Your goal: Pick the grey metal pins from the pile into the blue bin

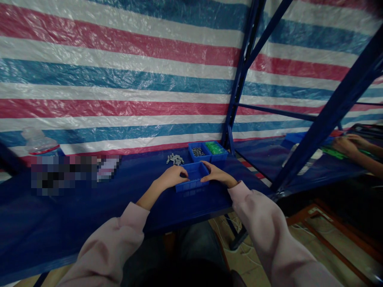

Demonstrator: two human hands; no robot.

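An empty blue plastic bin (191,185) sits on the blue table in front of me. My left hand (173,176) grips its left end, thumb over the near rim. At the right end, my right hand (216,173) holds the same bin, with the thumb at the near side and the fingers at the far corner. Just beyond the bin lies a loose pile of small grey cylindrical pieces (175,159). Behind my right hand stand two more blue bins, one with small dark metal parts (198,152), the other with bright green pieces (214,148).
A clear plastic bottle (40,141) stands at the far left, near pixelated items. Blue metal posts (239,75) rise on the right. Beyond them, another person's hands (348,145) are over green pieces. A striped tarp (119,79) hangs behind the table (125,191).
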